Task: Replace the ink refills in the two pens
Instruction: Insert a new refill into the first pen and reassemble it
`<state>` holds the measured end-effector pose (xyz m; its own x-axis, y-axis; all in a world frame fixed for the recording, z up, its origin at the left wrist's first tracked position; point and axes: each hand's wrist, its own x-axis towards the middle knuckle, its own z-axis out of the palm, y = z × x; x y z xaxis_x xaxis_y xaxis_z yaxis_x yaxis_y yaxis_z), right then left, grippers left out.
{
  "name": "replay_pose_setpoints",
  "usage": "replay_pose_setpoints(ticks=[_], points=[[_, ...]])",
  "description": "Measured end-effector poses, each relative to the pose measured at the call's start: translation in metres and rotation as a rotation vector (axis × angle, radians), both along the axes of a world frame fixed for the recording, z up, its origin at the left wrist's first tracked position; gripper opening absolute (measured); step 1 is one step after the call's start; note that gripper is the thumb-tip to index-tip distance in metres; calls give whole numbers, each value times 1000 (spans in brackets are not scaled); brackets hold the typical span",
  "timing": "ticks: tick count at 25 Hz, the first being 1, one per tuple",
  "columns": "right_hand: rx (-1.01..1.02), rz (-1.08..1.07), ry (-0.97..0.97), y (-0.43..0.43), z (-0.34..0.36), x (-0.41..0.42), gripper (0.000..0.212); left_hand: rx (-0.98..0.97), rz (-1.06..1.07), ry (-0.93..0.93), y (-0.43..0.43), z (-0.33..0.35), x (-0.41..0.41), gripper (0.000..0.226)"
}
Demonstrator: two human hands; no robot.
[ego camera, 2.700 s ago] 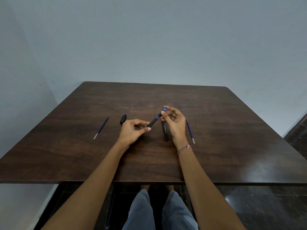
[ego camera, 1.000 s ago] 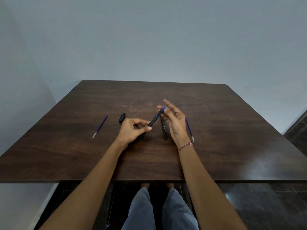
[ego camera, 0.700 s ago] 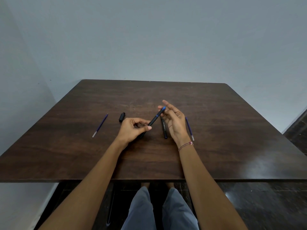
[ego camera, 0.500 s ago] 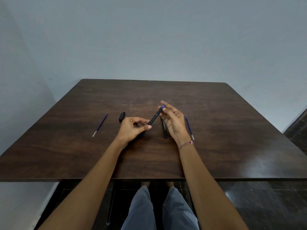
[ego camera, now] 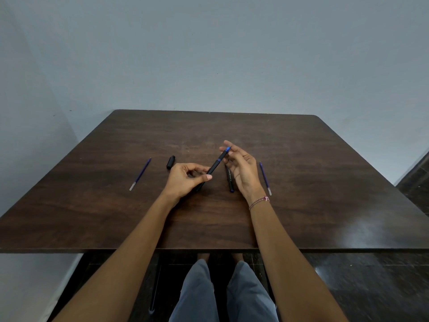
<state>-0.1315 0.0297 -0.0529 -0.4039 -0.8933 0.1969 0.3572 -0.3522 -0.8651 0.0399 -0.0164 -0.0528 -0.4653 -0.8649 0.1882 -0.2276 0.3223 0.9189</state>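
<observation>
A person sits at a dark brown wooden table (ego camera: 325, 205). A slim black plastic pen (ego camera: 230, 181) lies flat near the table's middle, pointing roughly away from the person, and everything else is placed from it.

Just left of that lying pen, and raised off the wood, a second slim black pen with a blue tip (ego camera: 214, 167) slants up and to the right, its blue end highest. The left hand (ego camera: 185, 182) grips this raised pen low on the barrel, with the thumb laid across the front and the fingers curled behind. The barrel's lower end pokes out beneath the thumb.

The right hand (ego camera: 243, 173) stands just right of the lying pen, partly over its far end. Its palm is turned left and its fingers are loosely straight and fanned. Its thumb and forefinger tips are at the blue tip of the raised pen, but whether they truly pinch it cannot be told. A thin pink-and-silver bracelet (ego camera: 258, 202) circles the right wrist, nearer the person than the lying pen.

Well left of the lying pen, beyond the left hand, a short black plastic pen cap (ego camera: 170, 161) lies by itself. Farther left again lies a thin blue ink refill with a pale end (ego camera: 140, 174), at a slant. Right of the lying pen, past the right hand, a second thin blue ink refill (ego camera: 265, 178) lies nearly parallel to it, pale end toward the person.

Grey trousers (ego camera: 222, 293) show below the table's near edge.
</observation>
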Motion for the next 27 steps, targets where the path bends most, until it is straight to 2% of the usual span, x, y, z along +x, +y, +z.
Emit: replay_pose_setpoints(ticks=[15, 18, 21, 27], points=[[19, -68, 63, -1, 1, 5, 8, 12, -9, -3, 0, 1, 1, 22], [-17, -22, 12, -1, 0, 3, 18, 9, -11, -9, -1, 0, 1, 23], [-22, 25, 61, -1, -1, 2, 24, 11, -7, -10, -1, 0, 1, 23], [-5, -51, 65, -1, 1, 4, 14, 36, -16, 6, -2, -1, 0, 24]])
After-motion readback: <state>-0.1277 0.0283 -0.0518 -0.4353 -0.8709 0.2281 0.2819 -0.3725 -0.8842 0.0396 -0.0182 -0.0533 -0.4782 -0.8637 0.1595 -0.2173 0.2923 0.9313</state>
